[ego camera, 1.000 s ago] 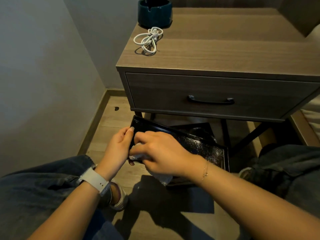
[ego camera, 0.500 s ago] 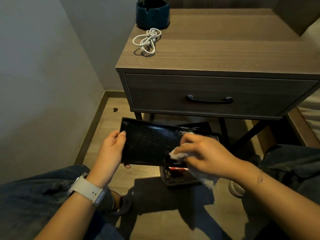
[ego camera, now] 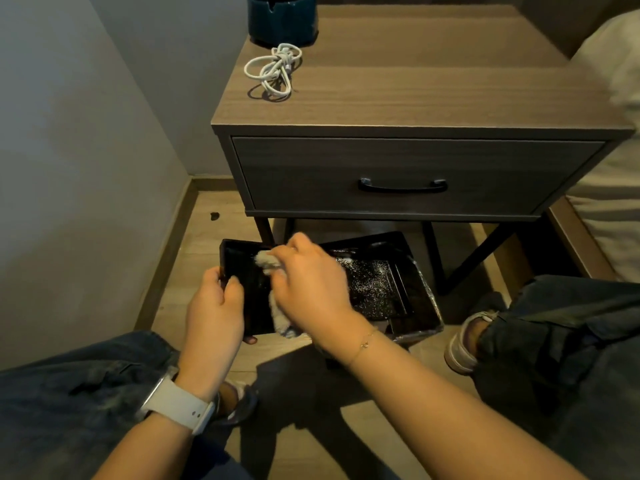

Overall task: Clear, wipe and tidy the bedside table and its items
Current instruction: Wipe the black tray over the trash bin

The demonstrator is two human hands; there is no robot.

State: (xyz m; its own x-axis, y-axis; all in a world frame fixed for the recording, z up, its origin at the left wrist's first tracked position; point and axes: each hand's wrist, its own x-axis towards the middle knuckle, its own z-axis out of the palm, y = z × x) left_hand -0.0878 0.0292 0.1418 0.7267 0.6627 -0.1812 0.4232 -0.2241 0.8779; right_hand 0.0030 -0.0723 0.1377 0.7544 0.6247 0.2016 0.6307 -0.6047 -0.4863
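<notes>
one cable (ego camera: 273,69) beside ashtray (ego camera: 282,17)

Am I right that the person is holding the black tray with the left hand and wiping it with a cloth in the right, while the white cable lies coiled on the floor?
Not quite: the head view shows the white cable coiled on the bedside table, beside the dark blue ashtray. The rest holds: left hand holds the black tray, right hand wipes with the cloth.

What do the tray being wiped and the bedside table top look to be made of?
Black tray: glossy, smooth, likely plastic or lacquer; it reflects light and shows pale specks. Bedside table top: matte, brown, wood-grain pattern, probably laminate or veneer rather than solid wood, though the view cannot settle it.
</notes>
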